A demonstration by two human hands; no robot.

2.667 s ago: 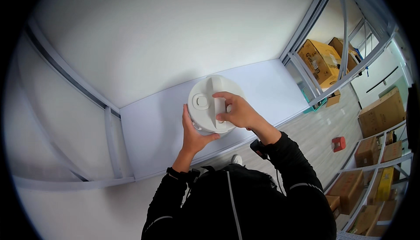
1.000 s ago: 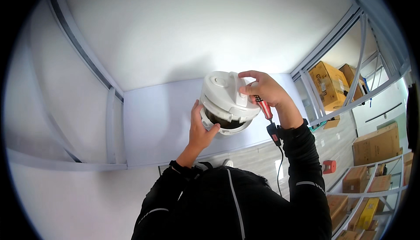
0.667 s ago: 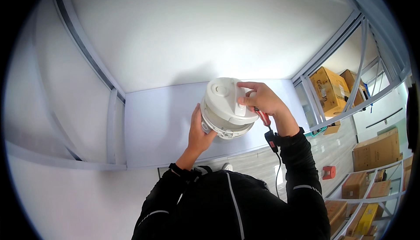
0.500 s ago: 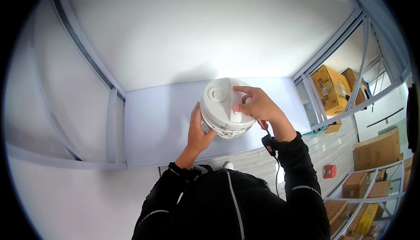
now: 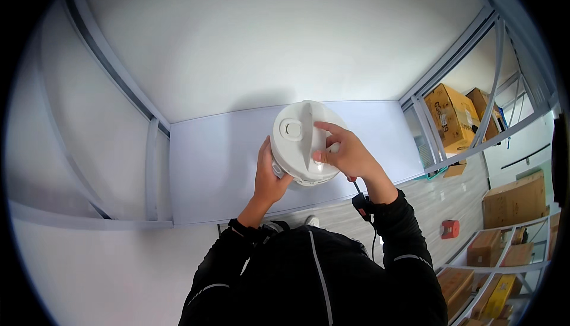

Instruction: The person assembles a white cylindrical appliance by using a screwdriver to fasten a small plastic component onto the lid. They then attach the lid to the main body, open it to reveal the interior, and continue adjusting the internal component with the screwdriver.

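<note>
A round white lidded pot (image 5: 290, 158) is held over the shelf board, with a raised grip ridge (image 5: 308, 133) across its lid and a round button-like disc left of that ridge. My left hand (image 5: 270, 177) is closed round the pot's left side, its thumb at the near rim. The thumb and forefinger of my right hand (image 5: 347, 151) are bent against the right side of the ridge. Its other fingers are curled and partly hidden. A red piece (image 5: 351, 179) shows below that hand, joined by a lead to a small black box (image 5: 361, 206) near my wrist.
The pale shelf board (image 5: 202, 177) meets a white wall behind, between metal frame posts. Cardboard boxes (image 5: 449, 118) stand beyond the right post. Lower right are a red stool (image 5: 450, 229) and racks with more boxes. A black cable hangs beside my right sleeve.
The pot has tipped a little, so less of its near rim shows. The ridge has shifted slightly left, and my right hand has moved slightly left and toward me.
</note>
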